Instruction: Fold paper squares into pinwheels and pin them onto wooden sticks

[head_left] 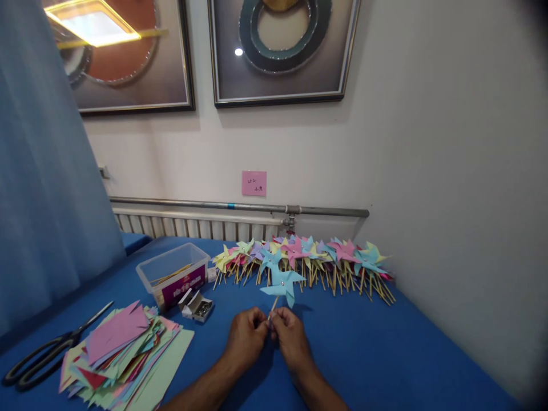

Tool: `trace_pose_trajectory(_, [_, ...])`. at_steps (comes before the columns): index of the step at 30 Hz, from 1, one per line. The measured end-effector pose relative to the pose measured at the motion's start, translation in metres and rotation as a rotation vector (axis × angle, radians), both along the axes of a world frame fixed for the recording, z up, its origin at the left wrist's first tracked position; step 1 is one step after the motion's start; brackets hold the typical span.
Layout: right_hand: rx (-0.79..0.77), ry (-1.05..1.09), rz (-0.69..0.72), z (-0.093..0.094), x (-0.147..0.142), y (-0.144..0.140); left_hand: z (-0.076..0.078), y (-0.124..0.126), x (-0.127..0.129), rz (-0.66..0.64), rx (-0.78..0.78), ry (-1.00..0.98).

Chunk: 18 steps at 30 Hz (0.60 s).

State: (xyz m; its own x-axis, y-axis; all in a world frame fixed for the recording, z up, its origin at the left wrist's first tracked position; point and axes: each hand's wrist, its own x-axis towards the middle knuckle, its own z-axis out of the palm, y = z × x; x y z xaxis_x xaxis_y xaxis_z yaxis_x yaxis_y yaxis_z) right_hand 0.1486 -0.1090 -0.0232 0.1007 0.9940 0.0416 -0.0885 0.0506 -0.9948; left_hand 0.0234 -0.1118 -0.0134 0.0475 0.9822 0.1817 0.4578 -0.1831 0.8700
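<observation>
A light-blue paper pinwheel [283,285] on a thin wooden stick stands upright just above my hands. My left hand [247,334] and my right hand [287,333] meet at the bottom of the stick and both pinch it with closed fingers. They hover low over the blue tablecloth [363,354]. Behind the pinwheel lies a long row of finished pinwheels [308,260] in pink, yellow, blue and purple, along the wall.
A clear plastic box [173,274] with sticks stands left of the row. A small open box of pins [197,307] lies beside it. A pile of coloured paper squares [122,354] and black scissors [47,354] lie at front left. A radiator [197,225] runs along the wall.
</observation>
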Motion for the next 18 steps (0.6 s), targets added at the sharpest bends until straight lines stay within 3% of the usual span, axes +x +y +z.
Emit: trace_pose_trajectory(18, [0.023, -0.118, -0.087, -0.009, 0.000, 0.003, -0.009, 0.001, 0.008, 0.019, 0.071, -0.043])
